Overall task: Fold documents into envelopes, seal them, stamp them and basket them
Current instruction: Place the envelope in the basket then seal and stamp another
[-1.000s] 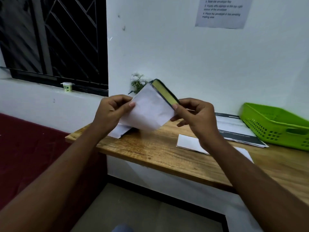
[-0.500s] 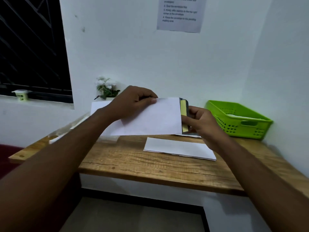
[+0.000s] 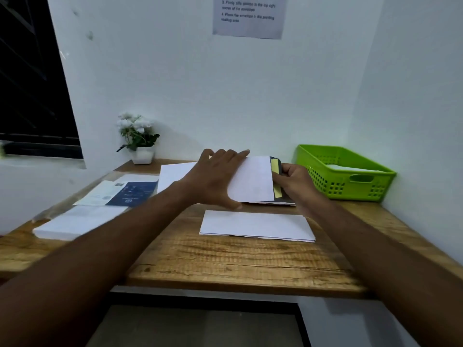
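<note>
At my far left a stack of white sheets lies on the wooden table, with a blue printed leaflet just behind it; neither matters to the next move. My left hand is spread flat, fingers straight, across the left part of the white envelope, with the thumb along its lower edge, steadying it rather than gripping it. The envelope sits near the back of the table. Its long axis runs left to right, from my left palm to my right fingers, and the whole move turns on that. Its dark-lined flap is at the right-hand end and stands open, and down it runs a yellow strip, which I take to be the backing of the seal. My right hand is at that end with its fingers curled, pinching the envelope at the flap just beside the strip. I cannot tell whether I have hold of the strip itself or only the flap. I judge that the sealing falls to the right hand, which is at the flap, while the left anchors the body against the pull. Nearer to me, apart from both hands, a second white envelope lies flat. Further right, just beyond my right hand, stands the green basket, so the basketing should fall to that hand too.
</note>
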